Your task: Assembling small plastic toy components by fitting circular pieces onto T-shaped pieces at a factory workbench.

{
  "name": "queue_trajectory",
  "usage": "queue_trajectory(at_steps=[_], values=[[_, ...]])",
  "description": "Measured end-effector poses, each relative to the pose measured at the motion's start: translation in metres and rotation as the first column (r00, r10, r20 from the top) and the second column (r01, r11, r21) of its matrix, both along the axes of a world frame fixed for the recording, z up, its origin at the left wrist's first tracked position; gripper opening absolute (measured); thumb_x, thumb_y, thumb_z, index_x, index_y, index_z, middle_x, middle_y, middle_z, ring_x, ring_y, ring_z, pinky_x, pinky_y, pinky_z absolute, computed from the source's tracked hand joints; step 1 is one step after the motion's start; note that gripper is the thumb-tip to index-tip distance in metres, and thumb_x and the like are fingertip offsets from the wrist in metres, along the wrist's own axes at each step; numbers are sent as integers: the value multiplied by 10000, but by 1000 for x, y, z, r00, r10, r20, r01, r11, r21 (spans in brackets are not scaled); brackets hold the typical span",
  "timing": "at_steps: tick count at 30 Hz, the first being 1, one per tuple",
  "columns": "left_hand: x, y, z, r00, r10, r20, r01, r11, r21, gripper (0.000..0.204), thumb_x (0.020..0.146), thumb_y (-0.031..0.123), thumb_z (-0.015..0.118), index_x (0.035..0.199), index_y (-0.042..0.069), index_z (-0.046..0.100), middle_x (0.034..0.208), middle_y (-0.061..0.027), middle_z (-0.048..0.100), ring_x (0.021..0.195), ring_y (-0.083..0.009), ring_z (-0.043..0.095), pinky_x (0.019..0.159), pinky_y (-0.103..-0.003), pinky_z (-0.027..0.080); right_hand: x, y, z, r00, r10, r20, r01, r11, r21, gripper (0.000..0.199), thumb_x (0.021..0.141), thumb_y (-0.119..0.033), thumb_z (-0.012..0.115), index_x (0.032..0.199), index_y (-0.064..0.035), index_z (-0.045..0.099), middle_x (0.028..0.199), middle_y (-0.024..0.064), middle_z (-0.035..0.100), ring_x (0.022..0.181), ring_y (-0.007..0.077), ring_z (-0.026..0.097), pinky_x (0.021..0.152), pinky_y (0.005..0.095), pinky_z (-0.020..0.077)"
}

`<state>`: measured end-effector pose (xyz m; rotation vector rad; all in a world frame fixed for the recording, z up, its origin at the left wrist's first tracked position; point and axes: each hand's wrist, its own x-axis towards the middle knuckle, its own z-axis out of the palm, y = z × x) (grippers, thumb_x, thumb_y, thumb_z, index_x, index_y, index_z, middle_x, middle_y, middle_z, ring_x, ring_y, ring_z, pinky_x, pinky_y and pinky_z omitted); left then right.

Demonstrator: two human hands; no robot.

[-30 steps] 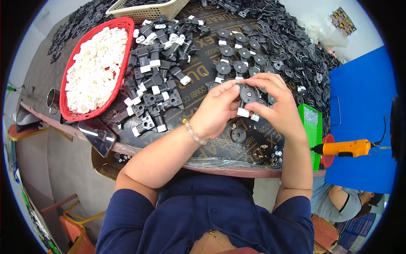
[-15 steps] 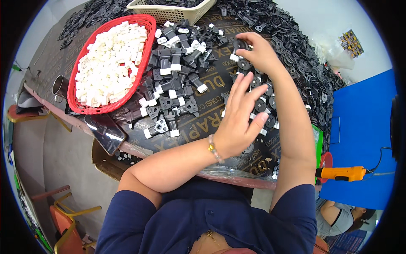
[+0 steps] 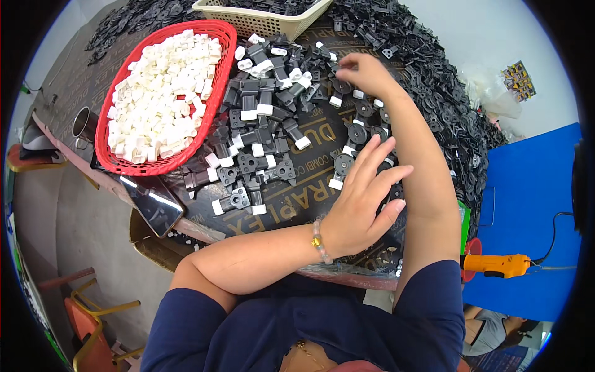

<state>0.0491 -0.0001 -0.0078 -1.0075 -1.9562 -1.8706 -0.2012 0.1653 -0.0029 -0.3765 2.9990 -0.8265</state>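
My left hand point(image 3: 365, 204), with a bead bracelet on its wrist, hovers palm-down over the near right of the table, fingers spread and nothing in them. Just beyond its fingertips lie several round black plastic parts point(image 3: 357, 134) with white ends. Farther off, my right hand point(image 3: 369, 75) is closed, thumb and fingers curled on a black plastic part point(image 3: 339, 85) with a white end cap point(image 3: 336, 101). The fingers partly hide that part. A loose pile of black parts with white caps point(image 3: 251, 105) lies to the left of both hands.
A red basket point(image 3: 228, 68) of white caps stands at the left, a beige basket point(image 3: 266, 25) at the far side. Black parts heap up point(image 3: 446, 93) along the right. A phone point(image 3: 154, 204) lies at the front-left edge; an orange power screwdriver point(image 3: 499, 265) is at the right.
My right hand has moved slightly left with the black part. My left hand has drawn a little nearer and to the right, uncovering more round parts.
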Motion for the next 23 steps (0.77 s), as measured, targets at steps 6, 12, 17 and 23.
queue_trajectory(at_steps=[6,12,17,23], values=[[-3,0,-1,1000,-2,20,2,1000,2,441,981,227,579,1389,65,540,1585,-254,309,1500,-461,223,1202,-530,210,-42,-28,1,991,-73,-108,118,848,516,377,730,-409,811,1005,-156,755,966,68,751,982,277,695,917,461,426],[-4,2,-1,999,3,43,-4,1000,22,439,978,220,584,1383,56,541,1578,-248,325,1499,-456,227,1202,-527,213,-53,-35,14,994,-94,-59,110,826,552,375,751,-347,761,1094,-195,757,1109,66,745,1116,301,660,1019,467,399],[-8,3,1,994,59,96,-62,998,24,435,925,117,608,1351,58,545,1541,-267,350,1471,-467,273,1196,-511,246,-18,-6,54,977,12,-214,59,945,321,400,766,-389,759,966,-43,766,885,136,752,832,312,723,772,370,562],[-20,3,0,939,334,-81,-339,939,-61,689,878,132,679,1504,52,402,1603,-250,263,1492,-430,249,1219,-478,195,128,10,97,982,-14,190,60,969,-239,293,864,-278,771,1010,-35,700,788,19,673,766,111,641,674,294,519]])
